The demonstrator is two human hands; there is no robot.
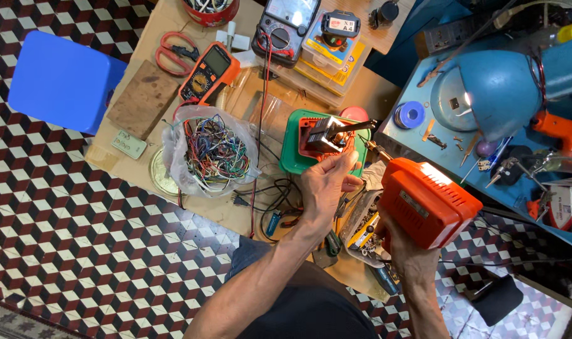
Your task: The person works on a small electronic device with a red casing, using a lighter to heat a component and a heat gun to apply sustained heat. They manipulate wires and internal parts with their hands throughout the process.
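My left hand (325, 183) is closed around a small dark transformer-like part (326, 134), holding it over a green tray (290, 154) that has a red block inside. In my right hand (404, 254) is an orange soldering gun (427, 201). Its metal tip (372, 149) points up and left, right next to the part.
A clear bag of coloured wires (213, 152) lies left of the tray. An orange multimeter (207, 72), red scissors (174, 51), a wooden block (142, 98) and a black meter (286, 28) sit further back. A blue lamp (496, 88) lights a cluttered blue bench. A blue stool (63, 81) stands at left.
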